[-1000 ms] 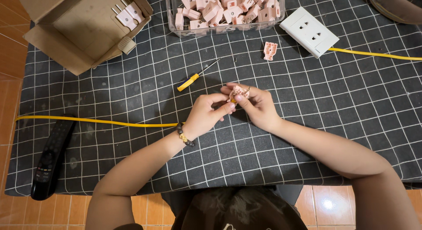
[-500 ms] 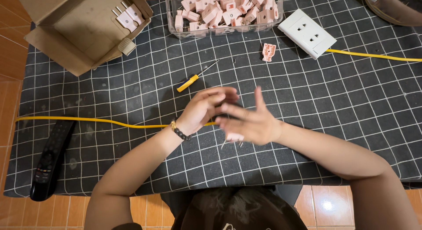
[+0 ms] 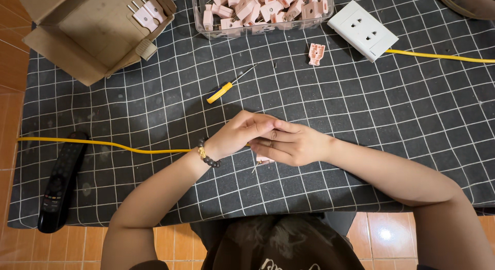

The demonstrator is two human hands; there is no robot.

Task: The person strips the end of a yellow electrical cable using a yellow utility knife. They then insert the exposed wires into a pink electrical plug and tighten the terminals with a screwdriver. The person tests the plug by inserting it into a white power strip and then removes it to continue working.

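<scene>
My left hand [image 3: 238, 133] and my right hand [image 3: 295, 144] meet low over the middle of the black checked mat [image 3: 392, 120]. A yellow cable [image 3: 129, 148] runs in from the left and ends inside my left hand's closed fingers. My right hand's fingers lie against the left hand's fingertips. A small pink plug part [image 3: 264, 159] shows just under my right hand, with thin wire ends sticking out below it. How the cable end and plug part join is hidden by the fingers.
A yellow-handled screwdriver [image 3: 220, 92] lies above the hands. Farther back are a loose pink plug half [image 3: 316, 54], a white socket block [image 3: 362, 30] on another yellow cable, a clear tub [image 3: 258, 31] of pink plugs and an open cardboard box [image 3: 77, 38]. A black remote [image 3: 59, 182] lies at left.
Both hands have dropped from holding the pink part up to resting on the mat at the yellow cable's end. The right hand's fingers, spread half a second ago, are closed now.
</scene>
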